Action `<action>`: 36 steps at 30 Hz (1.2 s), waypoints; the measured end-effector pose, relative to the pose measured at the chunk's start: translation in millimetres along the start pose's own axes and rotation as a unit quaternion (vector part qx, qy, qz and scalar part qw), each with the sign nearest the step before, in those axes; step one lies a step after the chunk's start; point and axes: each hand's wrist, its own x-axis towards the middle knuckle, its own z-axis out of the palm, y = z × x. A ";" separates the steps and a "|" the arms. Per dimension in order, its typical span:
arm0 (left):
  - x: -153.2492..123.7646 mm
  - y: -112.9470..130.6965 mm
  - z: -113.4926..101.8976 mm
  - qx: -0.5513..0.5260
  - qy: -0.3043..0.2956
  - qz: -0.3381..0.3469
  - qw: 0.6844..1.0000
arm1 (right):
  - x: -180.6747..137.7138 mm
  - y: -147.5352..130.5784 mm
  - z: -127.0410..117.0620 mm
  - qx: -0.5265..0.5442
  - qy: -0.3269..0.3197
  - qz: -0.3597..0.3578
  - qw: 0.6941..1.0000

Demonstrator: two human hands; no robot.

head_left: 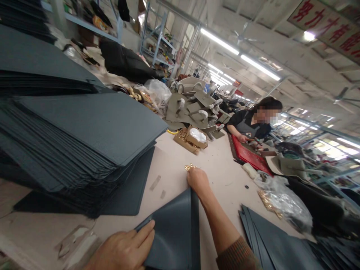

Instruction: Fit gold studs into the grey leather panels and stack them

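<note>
My left hand (126, 245) grips the left edge of a dark blue leather panel (174, 228), its fingers on top and its thumb out of sight. The panel bends up slightly and has a folded strip along its right side. Beyond the panel's far corner, my right hand (198, 181) reaches to a small heap of gold-coloured metal fittings (190, 167) on the table (219, 176). Its fingers are curled together at the heap, and their tips are hidden, so what they hold does not show.
Tall stacks of dark panels (92, 123) stand at the left, and more dark panels (272, 240) lie at the lower right. A cardboard box (185, 141) holds gold fittings. Grey pieces with wrapped handles (197, 108) pile up behind. A co-worker (250, 122) works over a red board (250, 155).
</note>
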 end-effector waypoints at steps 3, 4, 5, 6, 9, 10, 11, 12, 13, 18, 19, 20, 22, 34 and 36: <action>-1.4 1.0 -5.1 -0.011 0.004 0.012 1.000 | 0.7 -5.6 -0.1 -0.010 -0.006 0.020 1.000; -2.4 0.8 -5.5 -0.013 0.016 0.019 1.000 | 0.1 -6.9 0.3 -0.008 -0.007 0.026 1.000; -3.5 0.5 -5.2 -0.014 0.029 0.027 0.999 | -0.7 -7.5 0.8 -0.003 -0.007 0.031 0.999; -4.7 0.1 -4.5 -0.012 0.041 0.034 0.998 | -1.6 -7.4 1.5 0.003 -0.006 0.036 0.999; -7.3 -1.0 -1.3 -0.009 0.066 0.047 0.997 | -4.5 -0.9 2.2 0.041 -0.001 0.049 0.998; -7.7 -1.2 -0.2 -0.009 0.071 0.049 0.996 | -5.7 3.4 1.3 0.061 0.002 0.053 0.997; -8.0 -1.3 0.8 -0.009 0.076 0.050 0.996 | -7.2 8.6 -0.4 0.084 0.006 0.058 0.995; -8.0 -1.4 1.7 -0.007 0.082 0.051 0.995 | -9.2 14.1 -3.1 0.112 0.009 0.064 0.992; -8.0 -1.4 2.4 -0.005 0.088 0.052 0.995 | -12.0 19.3 -6.7 0.144 0.011 0.070 0.987; -8.0 -1.6 2.5 0.012 0.117 0.072 0.990 | -44.0 19.6 -31.5 0.323 0.017 0.066 0.944; -8.0 -1.6 1.9 0.013 0.122 0.076 0.990 | -54.0 11.8 -35.1 0.364 0.008 0.055 0.930; -8.0 -1.6 1.3 0.014 0.125 0.078 0.989 | -64.8 1.7 -37.1 0.411 -0.011 0.043 0.911; -7.9 -1.5 0.3 0.013 0.127 0.081 0.988 | -86.4 -22.2 -35.3 0.506 -0.075 0.022 0.859; -9.9 -1.6 7.0 0.033 0.141 0.077 0.987 | -119.6 -72.9 5.4 0.434 -0.263 -0.060 0.860; -10.0 -1.3 8.0 0.030 0.144 0.076 0.986 | -118.0 -75.5 4.4 0.419 -0.265 -0.055 0.867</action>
